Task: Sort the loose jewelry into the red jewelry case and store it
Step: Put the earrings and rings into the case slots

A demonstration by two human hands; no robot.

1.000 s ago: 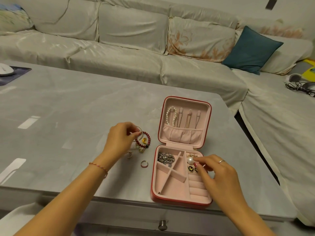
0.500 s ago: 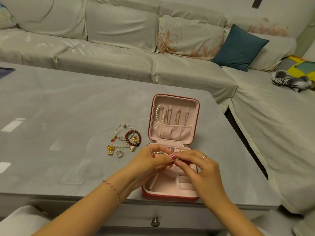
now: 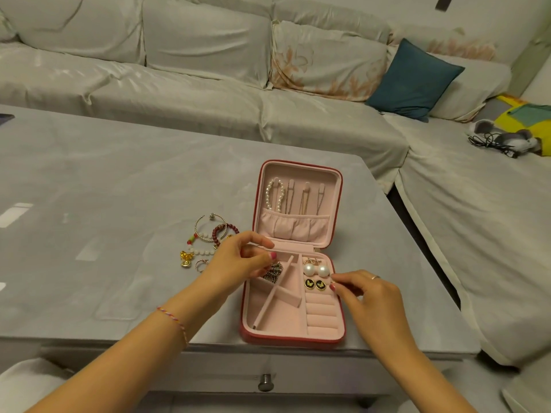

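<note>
The red jewelry case is lying open on the grey counter, close to its near edge, its long axis running away from the person. The lid is standing tilted back at the far end, its pink lining facing the camera, with a pearl strand hanging on the leftmost hook above a gathered pocket. The tray is sitting nearest the person.

The left hand is hovering over the tray's far left corner, thumb and forefinger pinched together; whether anything is sitting in that grip cannot be told. Just under it, a dark silvery chain is lying in the far left compartment. The right hand is resting at the tray's right rim, fingers curled and fingertips pinched near the earrings; what that grip is holding, if anything, cannot be told. A ring is showing on one finger.

Two pearl earrings are sitting side by side in the right column, with two black-and-gold round studs just in front of them.

Loose pieces are lying on the counter left of the case: a gold bangle, a dark red bead bracelet, a white bead bracelet with gold charms and a small ring, partly behind the left hand.
</note>
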